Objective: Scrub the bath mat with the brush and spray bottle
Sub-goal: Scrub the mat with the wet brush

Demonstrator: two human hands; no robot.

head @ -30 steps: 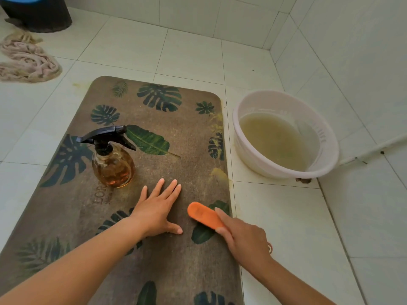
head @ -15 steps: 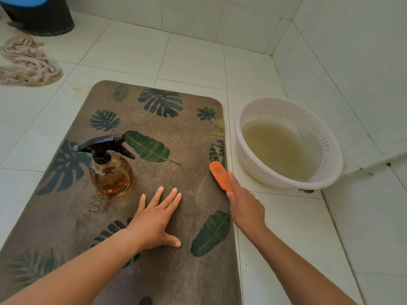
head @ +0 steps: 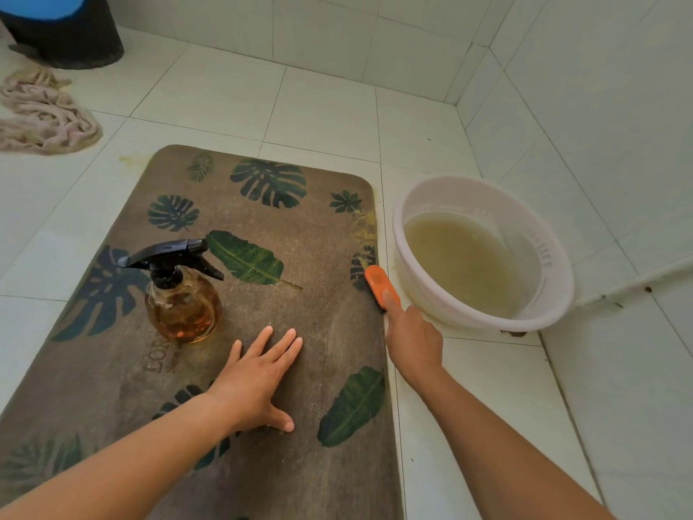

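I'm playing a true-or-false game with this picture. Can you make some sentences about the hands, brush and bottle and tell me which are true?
1. The right hand holds the orange brush. True.
2. The spray bottle lies on its side. False: it stands upright on the bath mat.
3. The left hand rests flat on the bath mat. True.
4. The basin is dry. False: it holds cloudy water.
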